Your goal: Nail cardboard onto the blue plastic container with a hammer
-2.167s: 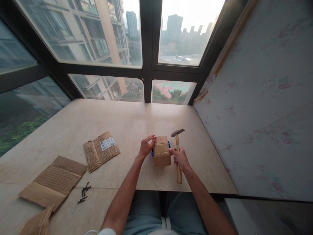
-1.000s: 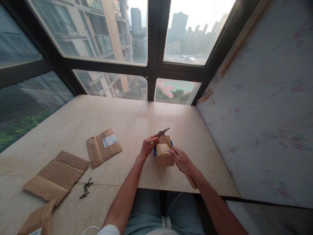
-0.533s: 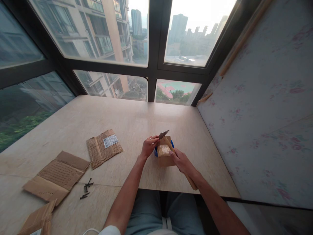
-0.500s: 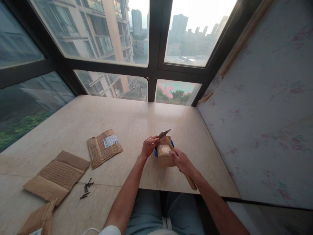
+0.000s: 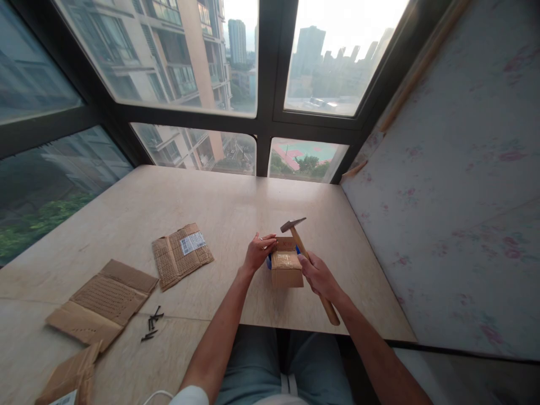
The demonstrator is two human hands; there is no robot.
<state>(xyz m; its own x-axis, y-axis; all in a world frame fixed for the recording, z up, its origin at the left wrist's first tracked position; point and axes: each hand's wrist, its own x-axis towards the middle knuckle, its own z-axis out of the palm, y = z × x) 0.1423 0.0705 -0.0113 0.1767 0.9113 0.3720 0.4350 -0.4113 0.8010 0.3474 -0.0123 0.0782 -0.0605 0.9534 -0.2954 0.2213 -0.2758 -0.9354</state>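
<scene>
My right hand (image 5: 317,274) is wrapped around the wooden handle of a hammer (image 5: 298,232), whose metal head is raised just above and behind a small cardboard box (image 5: 287,275). The box sits in front of me with its back flap standing up. Something blue (image 5: 269,261) shows at both sides of the box, mostly hidden by it. My left hand (image 5: 257,252) is at the box's back left corner, fingers pressed together by the upright flap. What its fingertips pinch, if anything, is too small to make out.
Several dark nails (image 5: 152,323) lie loose on the beige tabletop (image 5: 189,197). To the left are a flattened cardboard piece with a label (image 5: 183,253), a larger folded piece (image 5: 103,304) and another cardboard piece (image 5: 70,377). Windows stand behind, a papered wall (image 5: 455,225) at right.
The hammer head has lifted away from my left fingers and moved to the right. My left hand stays at the box's back left corner.
</scene>
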